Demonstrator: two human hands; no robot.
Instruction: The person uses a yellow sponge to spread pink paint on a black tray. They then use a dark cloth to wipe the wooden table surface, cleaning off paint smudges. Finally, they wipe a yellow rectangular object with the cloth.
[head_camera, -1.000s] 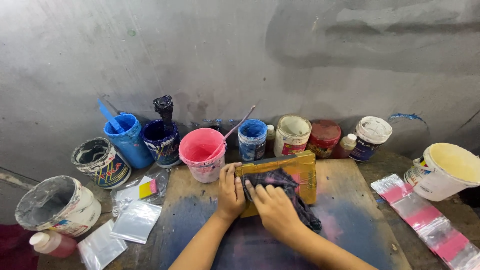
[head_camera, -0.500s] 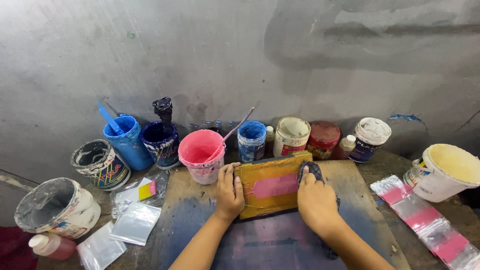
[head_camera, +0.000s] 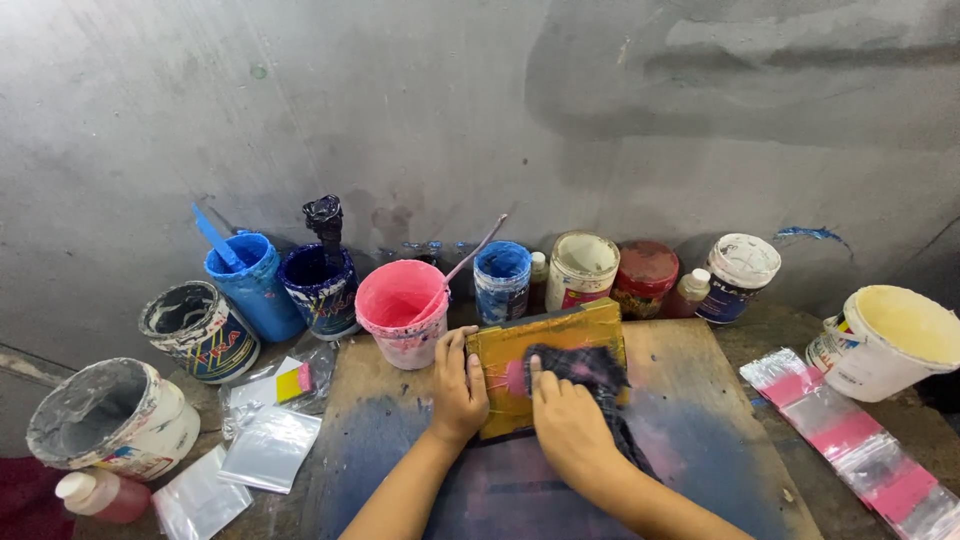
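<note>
A small yellow-framed printing screen (head_camera: 548, 343) with pink ink on its mesh lies on a paint-stained wooden board (head_camera: 690, 440). My left hand (head_camera: 457, 388) grips the frame's left edge and holds it down. My right hand (head_camera: 570, 425) presses a dark, ink-stained rag (head_camera: 585, 368) onto the middle of the mesh. The rag trails down past my right wrist. A patch of pink shows just left of the rag.
Open paint pots line the wall: a pink bucket (head_camera: 402, 310) with a stick, blue tubs (head_camera: 253, 283), a dark blue pot (head_camera: 320, 288), a small blue tub (head_camera: 501, 281), white and red cans. A cream bucket (head_camera: 895, 340) stands right, plastic bags (head_camera: 262, 445) left, pink-printed bags (head_camera: 850, 435) right.
My right hand went from the frame's right edge back to the middle of the mesh, dragging the dark rag over the pink area. My left hand stayed on the frame's left edge.
</note>
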